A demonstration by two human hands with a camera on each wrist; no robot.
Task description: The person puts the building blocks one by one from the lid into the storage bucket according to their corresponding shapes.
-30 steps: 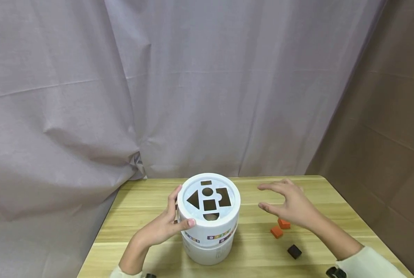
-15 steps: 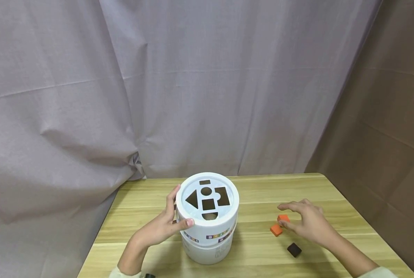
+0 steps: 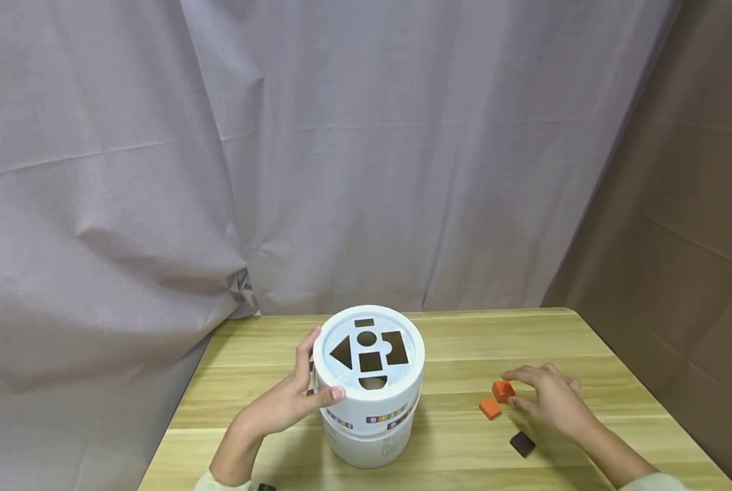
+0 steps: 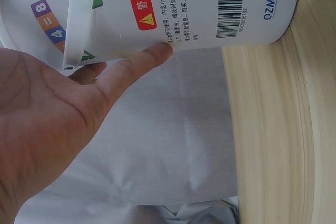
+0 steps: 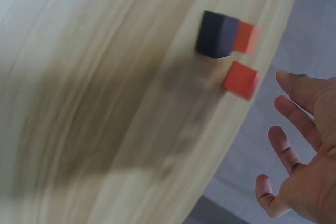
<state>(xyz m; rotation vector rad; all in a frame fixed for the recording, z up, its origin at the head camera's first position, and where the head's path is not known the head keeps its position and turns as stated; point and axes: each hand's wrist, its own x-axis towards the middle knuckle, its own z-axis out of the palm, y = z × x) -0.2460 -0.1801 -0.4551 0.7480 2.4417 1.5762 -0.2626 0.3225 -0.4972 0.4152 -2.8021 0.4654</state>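
Note:
A white shape-sorter bucket (image 3: pixel 368 416) stands upright on the wooden table, its lid (image 3: pixel 396 378) cut with several shaped holes. My left hand (image 3: pixel 282 402) holds the bucket's left side, with the thumb on the lid's front rim and the fingers round the far side. In the left wrist view, one finger lies along the printed wall. To the right, my right hand (image 3: pixel 552 399) hovers with fingers and thumb apart beside an orange block (image 3: pixel 503 391); contact cannot be made out. A second orange block (image 3: pixel 490 408) lies next to it, and a black block (image 3: pixel 522 444) nearer the front.
The wooden table (image 3: pixel 458 464) ends at a grey curtain (image 3: pixel 366 204) behind. On the right hangs a brownish curtain (image 3: pixel 679 286) along the table's edge.
My right hand has moved right and down toward the orange blocks, and the gap between thumb and fingers has narrowed. My left hand and the bucket have stayed in place.

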